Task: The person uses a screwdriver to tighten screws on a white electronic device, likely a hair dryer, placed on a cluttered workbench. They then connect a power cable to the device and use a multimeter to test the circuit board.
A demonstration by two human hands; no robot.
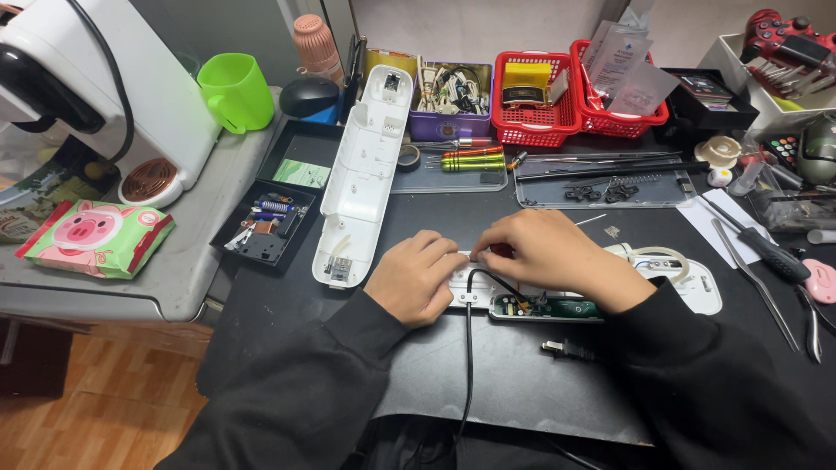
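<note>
An opened white power strip base point(688, 287) lies on the black mat point(488, 374), its green circuit board point(557, 307) exposed. A black cord point(468, 348) runs from it toward me, and its plug point(566, 350) rests on the mat. My left hand point(416, 277) presses on the strip's left end, fingers curled. My right hand point(544, 252) pinches something small on the strip's upper edge; what it pinches is hidden. The strip's long white cover point(361, 174) lies upside down to the left.
A black tray of small parts point(261, 228) sits left of the cover. Screwdrivers point(470, 158) and clear trays point(601, 187) lie behind, with purple point(448, 126) and red baskets point(531, 130). Hand tools point(766, 261) lie right. A green mug point(235, 91) and a tissue pack point(91, 237) sit left.
</note>
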